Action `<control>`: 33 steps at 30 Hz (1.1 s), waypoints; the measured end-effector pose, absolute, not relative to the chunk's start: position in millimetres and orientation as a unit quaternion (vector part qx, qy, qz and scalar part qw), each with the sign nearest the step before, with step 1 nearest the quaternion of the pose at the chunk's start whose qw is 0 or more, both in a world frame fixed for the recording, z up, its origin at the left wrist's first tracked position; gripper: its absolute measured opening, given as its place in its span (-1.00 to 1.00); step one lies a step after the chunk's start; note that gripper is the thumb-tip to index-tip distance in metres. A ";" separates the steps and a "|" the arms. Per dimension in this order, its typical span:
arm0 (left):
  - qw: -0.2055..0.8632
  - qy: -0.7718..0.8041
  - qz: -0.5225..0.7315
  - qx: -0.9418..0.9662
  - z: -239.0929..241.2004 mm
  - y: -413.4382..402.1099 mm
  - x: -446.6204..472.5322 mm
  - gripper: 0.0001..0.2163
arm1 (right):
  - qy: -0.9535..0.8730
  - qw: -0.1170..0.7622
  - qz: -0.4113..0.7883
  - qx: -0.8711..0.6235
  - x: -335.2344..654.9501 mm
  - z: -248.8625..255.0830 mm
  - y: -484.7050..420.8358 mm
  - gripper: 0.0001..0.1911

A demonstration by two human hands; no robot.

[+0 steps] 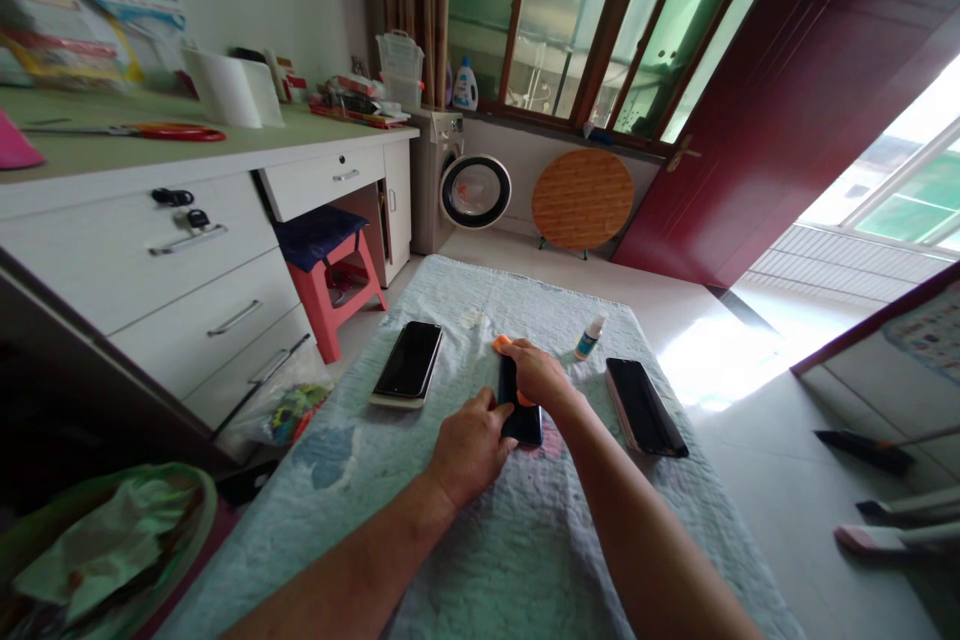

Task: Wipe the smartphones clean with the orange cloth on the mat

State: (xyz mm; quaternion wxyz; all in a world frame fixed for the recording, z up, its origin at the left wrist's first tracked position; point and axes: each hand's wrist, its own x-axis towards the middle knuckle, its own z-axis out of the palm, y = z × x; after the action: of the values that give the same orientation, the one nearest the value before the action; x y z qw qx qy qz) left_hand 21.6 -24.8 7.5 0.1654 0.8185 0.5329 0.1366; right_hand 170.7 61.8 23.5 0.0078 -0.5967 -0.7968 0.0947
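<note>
A dark smartphone [528,428] lies on the cloth-covered table in front of me, partly hidden by both hands. My left hand [471,442] grips its near left edge with thumb and fingers. Over the far end, my right hand [538,375] is closed on an orange cloth [501,344] pressed against the screen. To the left lies a second black-screened phone [409,360] on something pale, perhaps a box. A third phone [646,407] with a pinkish side rests at the right. Beyond my right hand stands a small spray bottle [590,337] with a blue label.
A pale blue quilted cloth [337,540] covers the table. At left are a white desk [180,270], a red stool [322,305] and a green-rimmed bin [206,510]. Farther off stand a washing machine with its door [475,192] open and a round wooden tabletop [583,200].
</note>
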 end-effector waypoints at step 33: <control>0.192 0.516 0.161 0.819 0.3 -23.6 20.0 -0.65 | -0.775 -0.078 0.064 -0.624 173.4 47.8 -24.0 -0.74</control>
State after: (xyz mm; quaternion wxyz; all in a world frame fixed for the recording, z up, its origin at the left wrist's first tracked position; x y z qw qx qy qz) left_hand 20.0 -23.6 0.3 0.1920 0.8189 0.5163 0.1614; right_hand 173.4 -24.0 47.8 -0.0779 -0.6236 -0.7752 0.0639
